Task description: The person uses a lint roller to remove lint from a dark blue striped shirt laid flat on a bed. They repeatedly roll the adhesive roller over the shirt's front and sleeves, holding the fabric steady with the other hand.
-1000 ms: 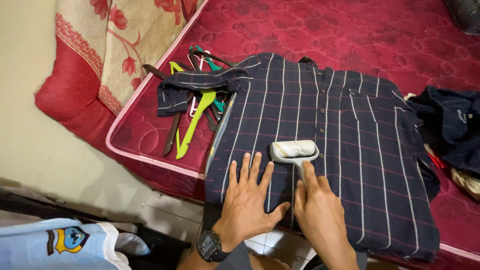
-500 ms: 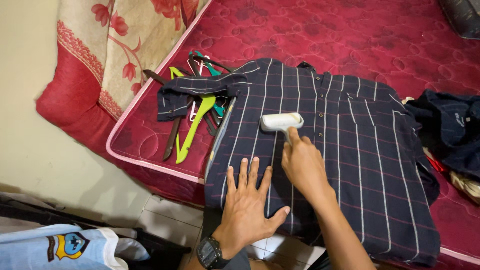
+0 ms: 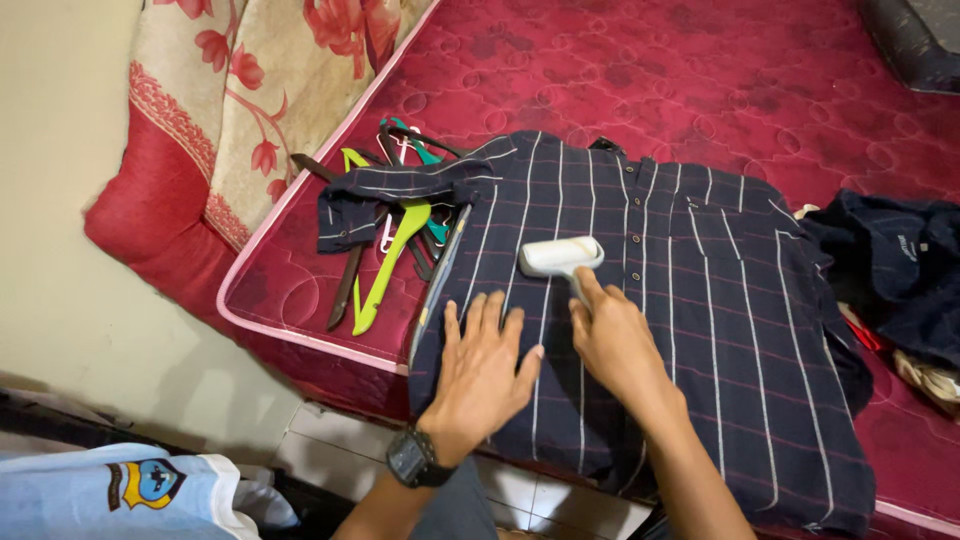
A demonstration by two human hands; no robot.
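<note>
Shirt (image 3: 640,300) spread flat on mattress (image 3: 700,80) | left hand (image 3: 483,370) open, palm pinning cloth taut | right hand (image 3: 612,340) grip closed round lint roller (image 3: 561,256), head on fabric | hangers (image 3: 385,250) beside.

the shirt (image 3: 660,330) is dark navy with thin white stripes crossed by faint red lines, making a check. the roller (image 3: 561,256) on it is white. the mattress (image 3: 640,70) is deep red with a quilted swirl pattern and pink piping. the pillow (image 3: 215,120) is cream with red flowers above a plain red band. one hanger (image 3: 385,262) is lime green, others teal and dark brown. the watch (image 3: 412,462) is black.
</note>
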